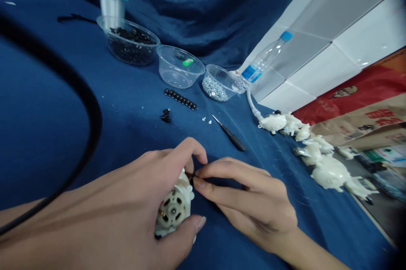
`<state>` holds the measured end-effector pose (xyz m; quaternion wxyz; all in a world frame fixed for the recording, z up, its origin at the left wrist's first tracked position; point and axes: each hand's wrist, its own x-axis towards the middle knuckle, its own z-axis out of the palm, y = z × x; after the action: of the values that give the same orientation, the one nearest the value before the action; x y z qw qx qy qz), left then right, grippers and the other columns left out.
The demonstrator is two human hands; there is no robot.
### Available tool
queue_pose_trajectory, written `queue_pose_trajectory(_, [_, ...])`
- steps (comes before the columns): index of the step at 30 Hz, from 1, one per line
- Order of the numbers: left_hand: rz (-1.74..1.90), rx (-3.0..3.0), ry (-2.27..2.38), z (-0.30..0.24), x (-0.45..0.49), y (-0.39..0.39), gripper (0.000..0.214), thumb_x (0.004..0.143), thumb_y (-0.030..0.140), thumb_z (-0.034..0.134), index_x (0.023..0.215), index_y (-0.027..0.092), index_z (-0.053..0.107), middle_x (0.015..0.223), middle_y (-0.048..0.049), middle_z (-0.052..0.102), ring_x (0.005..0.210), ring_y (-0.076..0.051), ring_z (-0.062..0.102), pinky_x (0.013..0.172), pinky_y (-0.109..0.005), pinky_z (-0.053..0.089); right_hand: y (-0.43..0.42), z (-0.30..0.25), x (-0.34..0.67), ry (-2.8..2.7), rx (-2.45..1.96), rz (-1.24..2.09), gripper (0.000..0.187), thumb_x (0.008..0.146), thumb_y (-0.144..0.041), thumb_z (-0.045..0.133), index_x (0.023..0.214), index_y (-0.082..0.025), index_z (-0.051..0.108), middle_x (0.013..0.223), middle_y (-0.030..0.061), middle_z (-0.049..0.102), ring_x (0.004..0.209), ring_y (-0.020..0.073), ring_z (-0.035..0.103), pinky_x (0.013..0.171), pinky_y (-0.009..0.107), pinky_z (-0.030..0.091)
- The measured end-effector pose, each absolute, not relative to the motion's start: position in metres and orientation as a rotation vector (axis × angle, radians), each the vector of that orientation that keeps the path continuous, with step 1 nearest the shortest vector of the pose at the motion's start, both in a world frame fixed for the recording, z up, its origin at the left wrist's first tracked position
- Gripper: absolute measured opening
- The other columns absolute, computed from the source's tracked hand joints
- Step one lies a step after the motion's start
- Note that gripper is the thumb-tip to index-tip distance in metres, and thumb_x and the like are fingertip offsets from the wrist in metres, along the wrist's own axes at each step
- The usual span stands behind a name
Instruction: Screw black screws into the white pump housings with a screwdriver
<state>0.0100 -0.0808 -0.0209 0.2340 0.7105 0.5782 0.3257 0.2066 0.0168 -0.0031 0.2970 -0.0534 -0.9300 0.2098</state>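
My left hand [136, 202] is wrapped round a white plastic motor unit [175, 208], whose round slotted end faces up. Thumb and index finger of my right hand [253, 198] pinch a small black part [191, 181] against the unit's upper right side; its exact kind is mostly hidden by the fingertips. Beyond the hands lies a black-handled screwdriver [233, 137], its tip pointing away to the left. Two small screws [209, 122] rest beside that tip. A row of black pieces [180, 99] and a little cluster of loose black pieces [165, 115] lie farther left.
Clear bowls stand at the back: one with black parts [131, 48], one with a green item [187, 62], one with screws [215, 88]. A bottle [258, 65] leans behind. White motor units [330, 170] line the right. A black cable [90, 109] arcs across the left.
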Motion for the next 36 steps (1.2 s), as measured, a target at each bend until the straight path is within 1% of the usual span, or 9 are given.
queue_pose_trajectory(2, [0.867, 1.843, 1.569, -0.015, 0.010, -0.078, 0.044, 0.081, 0.033, 0.062, 0.117, 0.041, 0.039, 0.086, 0.0095, 0.065, 0.071, -0.013, 0.067, 0.053, -0.020, 0.047, 0.017, -0.004, 0.206, -2.491, -0.140, 0.569, 0.016, 0.085, 0.005, 0.067, 0.096, -0.002, 0.076, 0.098, 0.0167, 0.070, 0.088, 0.0205, 0.067, 0.070, 0.034, 0.059])
queue_pose_trajectory(6, [0.825, 1.777, 1.471, -0.011, 0.007, -0.073, 0.040, 0.081, 0.038, 0.062, 0.114, 0.037, 0.040, 0.098, 0.0048, 0.065, 0.080, -0.016, 0.067, 0.056, -0.022, 0.047, 0.019, -0.010, 0.206, -2.464, -0.134, 0.677, 0.017, 0.085, 0.006, 0.066, 0.097, 0.000, 0.075, 0.103, 0.0189, 0.069, 0.092, 0.0210, 0.067, 0.076, 0.037, 0.059])
queue_pose_trajectory(11, [0.754, 1.596, 1.268, -0.004, -0.001, -0.062, 0.029, 0.084, 0.031, 0.055, 0.111, 0.035, 0.044, 0.075, 0.0077, 0.060, 0.061, -0.013, 0.057, 0.052, -0.021, 0.044, 0.016, -0.009, 0.202, -2.409, -0.184, 0.786, 0.019, 0.087, 0.007, 0.062, 0.098, -0.002, 0.074, 0.102, 0.0155, 0.068, 0.093, 0.0163, 0.068, 0.077, 0.028, 0.057])
queue_pose_trajectory(14, [0.750, 1.357, 1.180, 0.000, -0.004, -0.056, 0.036, 0.084, 0.039, 0.055, 0.118, 0.039, 0.044, 0.088, 0.0064, 0.066, 0.056, -0.011, 0.049, 0.048, -0.020, 0.039, 0.013, 0.001, 0.200, -2.386, -0.319, 0.853, 0.019, 0.088, 0.004, 0.064, 0.096, -0.007, 0.076, 0.099, 0.0099, 0.069, 0.084, 0.0113, 0.068, 0.072, 0.023, 0.055])
queue_pose_trajectory(16, [0.756, 1.208, 1.121, 0.001, -0.005, -0.053, 0.040, 0.082, 0.042, 0.057, 0.121, 0.038, 0.047, 0.095, 0.0027, 0.068, 0.059, -0.012, 0.053, 0.050, -0.022, 0.040, 0.010, 0.007, 0.200, -2.336, -0.436, 0.977, 0.017, 0.087, 0.002, 0.067, 0.094, -0.009, 0.078, 0.096, 0.0069, 0.071, 0.081, 0.0099, 0.069, 0.072, 0.019, 0.056])
queue_pose_trajectory(22, [0.722, 1.041, 0.969, 0.000, -0.007, -0.052, 0.052, 0.076, 0.038, 0.061, 0.126, 0.032, 0.048, 0.090, -0.0041, 0.072, 0.084, -0.026, 0.067, 0.066, -0.032, 0.052, 0.005, 0.015, 0.199, -1.980, -0.728, 1.610, 0.015, 0.083, -0.007, 0.074, 0.091, -0.017, 0.082, 0.092, 0.0039, 0.071, 0.066, 0.0072, 0.070, 0.065, 0.015, 0.060])
queue_pose_trajectory(25, [0.717, 1.016, 0.896, 0.001, -0.007, -0.052, 0.051, 0.077, 0.035, 0.060, 0.126, 0.032, 0.047, 0.092, -0.0018, 0.073, 0.084, -0.022, 0.065, 0.067, -0.028, 0.050, 0.006, 0.013, 0.199, -1.816, -0.759, 1.802, 0.012, 0.080, -0.011, 0.078, 0.089, -0.019, 0.082, 0.088, 0.0041, 0.073, 0.065, 0.0079, 0.070, 0.064, 0.015, 0.060])
queue_pose_trajectory(30, [0.737, 0.952, 0.815, 0.002, -0.006, -0.049, 0.048, 0.078, 0.031, 0.061, 0.124, 0.032, 0.047, 0.080, 0.0033, 0.074, 0.073, -0.014, 0.063, 0.060, -0.018, 0.045, 0.008, 0.013, 0.199, -1.742, -0.787, 1.849, 0.010, 0.079, -0.010, 0.079, 0.085, -0.016, 0.082, 0.086, 0.0047, 0.074, 0.063, 0.0069, 0.070, 0.063, 0.013, 0.060])
queue_pose_trajectory(36, [0.742, 0.883, 0.941, 0.002, -0.007, -0.051, 0.049, 0.074, 0.032, 0.062, 0.121, 0.032, 0.054, 0.081, 0.0007, 0.075, 0.071, -0.016, 0.065, 0.058, -0.019, 0.048, 0.008, 0.014, 0.200, -1.767, -0.746, 1.837, 0.014, 0.078, -0.005, 0.076, 0.087, -0.015, 0.082, 0.086, 0.0050, 0.075, 0.063, 0.0077, 0.070, 0.063, 0.014, 0.061])
